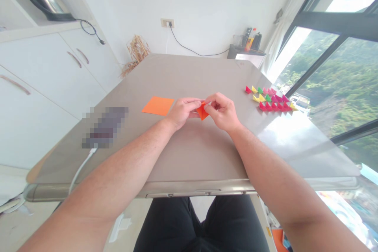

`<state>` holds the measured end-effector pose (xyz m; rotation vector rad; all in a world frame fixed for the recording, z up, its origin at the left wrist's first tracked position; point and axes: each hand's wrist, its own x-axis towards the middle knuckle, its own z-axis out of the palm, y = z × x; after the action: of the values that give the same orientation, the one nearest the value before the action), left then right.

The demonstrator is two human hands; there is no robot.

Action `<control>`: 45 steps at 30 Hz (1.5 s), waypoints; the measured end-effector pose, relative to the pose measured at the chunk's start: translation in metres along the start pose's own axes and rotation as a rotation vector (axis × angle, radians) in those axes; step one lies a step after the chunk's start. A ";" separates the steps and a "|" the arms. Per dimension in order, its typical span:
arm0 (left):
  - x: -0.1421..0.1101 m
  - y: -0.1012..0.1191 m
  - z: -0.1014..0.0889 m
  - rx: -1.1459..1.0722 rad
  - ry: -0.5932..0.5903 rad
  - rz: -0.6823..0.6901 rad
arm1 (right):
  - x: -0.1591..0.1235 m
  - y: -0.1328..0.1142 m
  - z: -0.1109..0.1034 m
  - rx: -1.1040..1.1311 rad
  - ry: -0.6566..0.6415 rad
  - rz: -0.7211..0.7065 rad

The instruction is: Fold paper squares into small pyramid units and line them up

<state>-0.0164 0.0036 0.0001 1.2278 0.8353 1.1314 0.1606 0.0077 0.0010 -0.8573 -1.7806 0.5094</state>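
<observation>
Between both hands, a little above the table (203, 157), is a small folded piece of orange-red paper (202, 112) with a pointed lower end. My left hand (183, 111) pinches its left side between thumb and fingers. On the other side, the thumb and fingers of my right hand (221, 111) close on its upper right edge. Fingers cover part of the paper, so its full shape is hidden. Just left of my left hand lies a flat stack or sheet of orange paper (158, 105).
Rows of small folded paper boats (274, 107) in red, yellow, green and pink stand at the right by the window. A blurred-out dark device (104, 128) with a white cable (79, 169) lies on the left. A small cabinet (246, 53) with bottles stands behind the table.
</observation>
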 end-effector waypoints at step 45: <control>0.004 -0.006 -0.001 0.298 0.247 0.344 | 0.001 -0.007 0.005 0.016 0.026 0.226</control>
<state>-0.0150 0.0079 -0.0058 1.5399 1.0314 1.4970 0.1540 0.0036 0.0050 -1.0559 -1.6632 0.6545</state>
